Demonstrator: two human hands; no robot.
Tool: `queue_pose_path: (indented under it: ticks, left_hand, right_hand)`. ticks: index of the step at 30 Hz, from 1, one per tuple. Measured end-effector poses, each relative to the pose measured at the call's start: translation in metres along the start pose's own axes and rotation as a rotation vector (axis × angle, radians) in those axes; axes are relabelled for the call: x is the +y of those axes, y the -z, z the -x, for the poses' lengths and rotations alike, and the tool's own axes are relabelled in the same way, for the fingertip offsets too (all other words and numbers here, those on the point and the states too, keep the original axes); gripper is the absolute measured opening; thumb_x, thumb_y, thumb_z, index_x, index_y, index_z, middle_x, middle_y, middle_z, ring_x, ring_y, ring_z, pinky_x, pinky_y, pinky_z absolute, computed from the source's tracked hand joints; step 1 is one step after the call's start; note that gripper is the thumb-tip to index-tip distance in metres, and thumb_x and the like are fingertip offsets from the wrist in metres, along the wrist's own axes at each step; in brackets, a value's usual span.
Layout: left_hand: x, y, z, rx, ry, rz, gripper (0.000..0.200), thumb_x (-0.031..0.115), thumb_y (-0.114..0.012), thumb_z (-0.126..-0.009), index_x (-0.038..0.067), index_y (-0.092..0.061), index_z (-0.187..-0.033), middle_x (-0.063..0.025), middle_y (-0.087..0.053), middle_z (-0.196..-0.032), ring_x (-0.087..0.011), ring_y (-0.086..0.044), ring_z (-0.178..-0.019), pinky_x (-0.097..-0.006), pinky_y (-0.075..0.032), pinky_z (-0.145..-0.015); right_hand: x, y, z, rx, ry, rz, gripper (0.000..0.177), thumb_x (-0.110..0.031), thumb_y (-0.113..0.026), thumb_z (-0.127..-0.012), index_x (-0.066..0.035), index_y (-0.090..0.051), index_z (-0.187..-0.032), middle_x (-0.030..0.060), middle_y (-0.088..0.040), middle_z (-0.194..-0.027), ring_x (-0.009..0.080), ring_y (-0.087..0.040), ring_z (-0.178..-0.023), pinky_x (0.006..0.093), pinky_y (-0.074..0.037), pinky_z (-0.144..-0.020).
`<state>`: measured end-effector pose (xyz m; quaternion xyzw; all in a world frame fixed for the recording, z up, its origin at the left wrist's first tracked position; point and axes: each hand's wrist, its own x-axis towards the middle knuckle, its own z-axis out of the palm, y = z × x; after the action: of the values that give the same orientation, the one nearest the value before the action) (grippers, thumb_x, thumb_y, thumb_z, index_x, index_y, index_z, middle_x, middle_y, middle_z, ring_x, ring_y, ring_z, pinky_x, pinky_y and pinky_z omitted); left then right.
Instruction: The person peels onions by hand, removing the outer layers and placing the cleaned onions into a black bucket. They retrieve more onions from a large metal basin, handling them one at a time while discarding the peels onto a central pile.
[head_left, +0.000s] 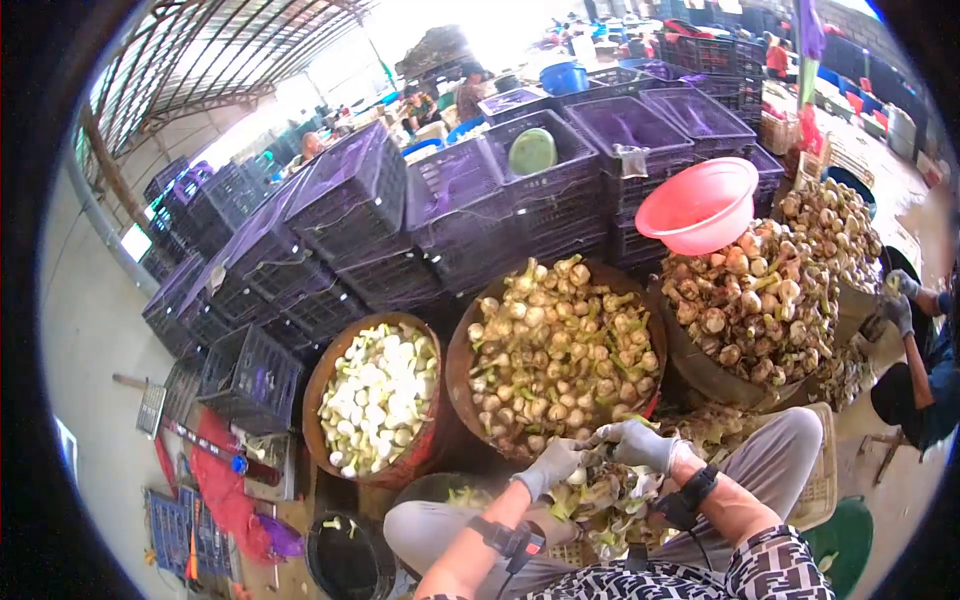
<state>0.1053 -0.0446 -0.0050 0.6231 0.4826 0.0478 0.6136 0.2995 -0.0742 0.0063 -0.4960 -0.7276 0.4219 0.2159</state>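
Observation:
My left hand (553, 467), in a pale grey glove, is closed above my lap, with a whitish garlic bulb (577, 477) at its fingers. My right hand (642, 447), gloved alike, curls its fingers close to the left one. What the right fingers hold is hidden; a small dark patch shows between the hands. Peeled skins and leaves (610, 505) lie heaped below them, between my knees. Just ahead stands a round tub of unpeeled garlic bulbs (560, 350). To its left, another tub holds white, peeled bulbs (378, 400).
Stacked dark crates (470, 215) form a wall behind the tubs. A pink basin (697, 207) rests on a bulb heap (750, 305) at right. A black bucket (350, 555) stands at lower left, near red netting (222, 490). Another person's gloved hands (900, 300) work at far right.

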Motion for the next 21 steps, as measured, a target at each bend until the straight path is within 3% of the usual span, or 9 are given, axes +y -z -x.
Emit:
queue_pose_path:
  ticks: [2,4,5,8,11,14,15,18,21]
  left_hand:
    - [-0.008,0.005,0.0,-0.004,-0.012,-0.086,0.028,0.011,-0.054,-0.078,0.0,-0.062,-0.102,-0.0034,-0.064,-0.081,-0.0099,-0.054,-0.071,-0.0247,-0.044,-0.068]
    - [-0.006,0.005,0.008,0.02,-0.082,-0.09,0.026,0.015,-0.056,-0.076,0.003,-0.064,-0.098,-0.0069,-0.064,-0.073,-0.0122,-0.055,-0.066,-0.0279,-0.045,-0.065]
    - [-0.002,0.007,0.012,-0.009,-0.072,-0.13,0.027,0.015,-0.056,-0.075,0.003,-0.064,-0.098,-0.0076,-0.064,-0.073,-0.0126,-0.055,-0.066,-0.0283,-0.045,-0.065]
    - [0.013,0.013,0.02,-0.108,-0.045,-0.261,0.027,0.015,-0.055,-0.074,0.004,-0.063,-0.098,-0.0096,-0.063,-0.072,-0.0138,-0.056,-0.066,-0.0294,-0.045,-0.065]
    - [-0.004,0.016,0.012,-0.085,-0.074,-0.3,0.026,0.018,-0.054,-0.073,0.005,-0.062,-0.094,-0.0137,-0.064,-0.079,-0.0202,-0.059,-0.069,-0.0323,-0.046,-0.067]
    - [0.021,0.016,0.021,-0.054,-0.051,-0.528,0.028,0.023,-0.052,-0.074,0.005,-0.062,-0.093,-0.0165,-0.063,-0.085,-0.0284,-0.061,-0.077,-0.0364,-0.046,-0.071]
    - [0.026,0.015,0.022,-0.044,-0.046,-0.631,0.029,0.025,-0.051,-0.075,0.005,-0.063,-0.092,-0.0174,-0.063,-0.087,-0.0312,-0.061,-0.08,-0.0379,-0.047,-0.073]
    - [0.019,0.003,0.012,0.052,-0.007,-0.772,0.03,0.029,-0.05,-0.075,0.006,-0.063,-0.09,-0.0185,-0.062,-0.088,-0.0349,-0.059,-0.085,-0.0406,-0.046,-0.076]
    - [-0.004,-0.006,-0.007,0.201,-0.01,-0.74,0.027,0.029,-0.052,-0.077,0.006,-0.064,-0.086,-0.0183,-0.062,-0.088,-0.032,-0.06,-0.08,-0.0388,-0.047,-0.072]
  right_hand:
    - [-0.003,-0.001,0.002,-0.043,-0.031,-0.032,0.044,0.001,-0.051,-0.068,-0.015,-0.061,-0.108,0.0169,-0.064,-0.08,0.0228,-0.061,-0.068,0.0324,-0.048,-0.066]
    - [0.005,-0.002,0.0,-0.087,0.023,-0.111,0.031,-0.016,-0.064,-0.076,-0.01,-0.061,-0.106,0.0109,-0.064,-0.092,0.0192,-0.06,-0.081,0.03,-0.046,-0.073]
    - [-0.005,0.005,0.003,-0.185,-0.191,-0.129,0.032,-0.009,-0.06,-0.075,-0.008,-0.061,-0.107,0.0107,-0.065,-0.091,0.0185,-0.06,-0.08,0.0295,-0.046,-0.074]
    - [0.012,-0.006,-0.003,-0.209,-0.104,-0.05,0.033,-0.001,-0.054,-0.071,-0.006,-0.062,-0.103,0.0117,-0.065,-0.09,0.0187,-0.06,-0.081,0.0306,-0.046,-0.073]
    - [0.001,-0.006,-0.001,-0.195,-0.16,-0.074,0.032,-0.003,-0.054,-0.07,-0.007,-0.063,-0.1,0.0135,-0.065,-0.088,0.0258,-0.062,-0.081,0.0337,-0.047,-0.07]
    - [-0.006,-0.017,-0.003,-0.095,-0.163,0.236,0.025,-0.014,-0.056,-0.071,-0.009,-0.064,-0.094,0.0156,-0.064,-0.084,0.0312,-0.061,-0.079,0.0369,-0.047,-0.069]
    - [0.009,-0.028,-0.008,-0.091,-0.143,0.33,0.025,-0.024,-0.055,-0.071,-0.012,-0.064,-0.091,0.0172,-0.063,-0.08,0.0348,-0.059,-0.078,0.0389,-0.046,-0.068]
    - [0.015,-0.041,-0.013,-0.01,-0.197,0.404,0.022,-0.024,-0.053,-0.071,-0.012,-0.065,-0.085,0.0175,-0.062,-0.08,0.0339,-0.06,-0.076,0.0399,-0.047,-0.067]
    - [0.037,-0.053,-0.022,0.196,-0.193,0.205,0.021,-0.022,-0.052,-0.07,-0.011,-0.065,-0.083,0.0173,-0.062,-0.079,0.0356,-0.06,-0.074,0.0414,-0.048,-0.068]
